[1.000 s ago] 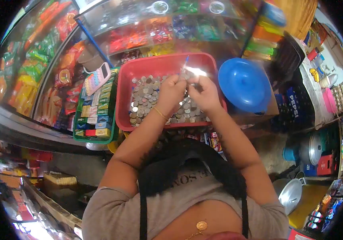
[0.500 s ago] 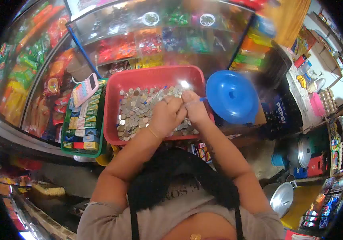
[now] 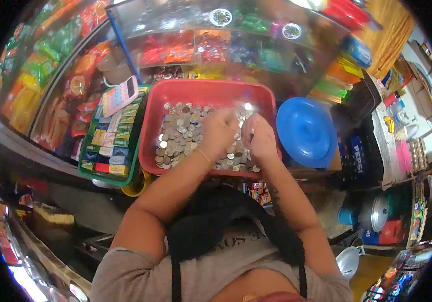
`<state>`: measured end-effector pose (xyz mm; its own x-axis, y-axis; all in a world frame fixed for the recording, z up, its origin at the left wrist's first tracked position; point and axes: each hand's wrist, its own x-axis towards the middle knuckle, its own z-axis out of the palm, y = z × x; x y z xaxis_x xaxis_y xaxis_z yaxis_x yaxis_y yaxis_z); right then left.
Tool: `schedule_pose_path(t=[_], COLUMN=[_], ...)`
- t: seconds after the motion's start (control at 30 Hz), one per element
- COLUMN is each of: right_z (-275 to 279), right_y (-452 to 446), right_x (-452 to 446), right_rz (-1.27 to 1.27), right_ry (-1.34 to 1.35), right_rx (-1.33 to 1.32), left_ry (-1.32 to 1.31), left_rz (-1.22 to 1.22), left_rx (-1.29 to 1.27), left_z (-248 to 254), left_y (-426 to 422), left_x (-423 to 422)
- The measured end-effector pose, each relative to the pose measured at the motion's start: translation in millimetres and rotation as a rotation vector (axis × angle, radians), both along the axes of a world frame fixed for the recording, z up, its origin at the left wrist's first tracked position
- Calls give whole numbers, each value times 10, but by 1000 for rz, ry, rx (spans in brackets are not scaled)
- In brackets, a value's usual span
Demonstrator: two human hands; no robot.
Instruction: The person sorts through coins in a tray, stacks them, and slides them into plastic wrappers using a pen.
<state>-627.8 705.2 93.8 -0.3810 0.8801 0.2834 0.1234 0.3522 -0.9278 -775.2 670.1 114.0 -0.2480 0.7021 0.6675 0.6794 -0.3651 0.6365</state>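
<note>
A red plastic basin [image 3: 144, 136] holds a wide spread of loose coins [image 3: 178, 132]. Over its right half, my left hand [image 3: 221, 132] is closed, slightly blurred, and any item in its fingers is hidden. Just right of it, my right hand [image 3: 260, 138] is curled with thumb and fingers together. A small dark spot shows at its fingers, too small to name. The two hands are close but apart, with coins visible between and below them.
Left of the basin stands a green basket [image 3: 134, 166] of small boxes, with a phone in a pastel case [image 3: 120, 95] on top. A blue plastic lid or basin [image 3: 306, 132] sits at the right. Behind is a glass display case [image 3: 175, 30] with colourful packets.
My hands were together and have moved slightly apart. A clear strip seen near the fingers no longer shows. The whole view has shifted, so the basin appears further right.
</note>
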Motion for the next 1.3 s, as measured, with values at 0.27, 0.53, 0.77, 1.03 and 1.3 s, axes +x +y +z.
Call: schedule_pose_path(t=[0.27, 0.53, 0.77, 1.03, 1.3], right_z=[363, 276, 60, 207, 236], right_y=[-98, -160, -118, -56, -21], right_x=[-25, 4, -63, 35, 44], right_rz=[2, 12, -70, 101, 222], right_ry=[349, 310, 137, 379, 842], right_rx=[-561, -398, 278, -226, -548], left_ry=[-184, 41, -90, -237, 18], left_rz=[-382, -339, -266, -275, -304], left_rx=[-194, 52, -150, -181, -356], left_z=[224, 82, 147, 176, 492], left_y=[-241, -180, -217, -209, -792], left_x=[39, 50, 88, -67, -143])
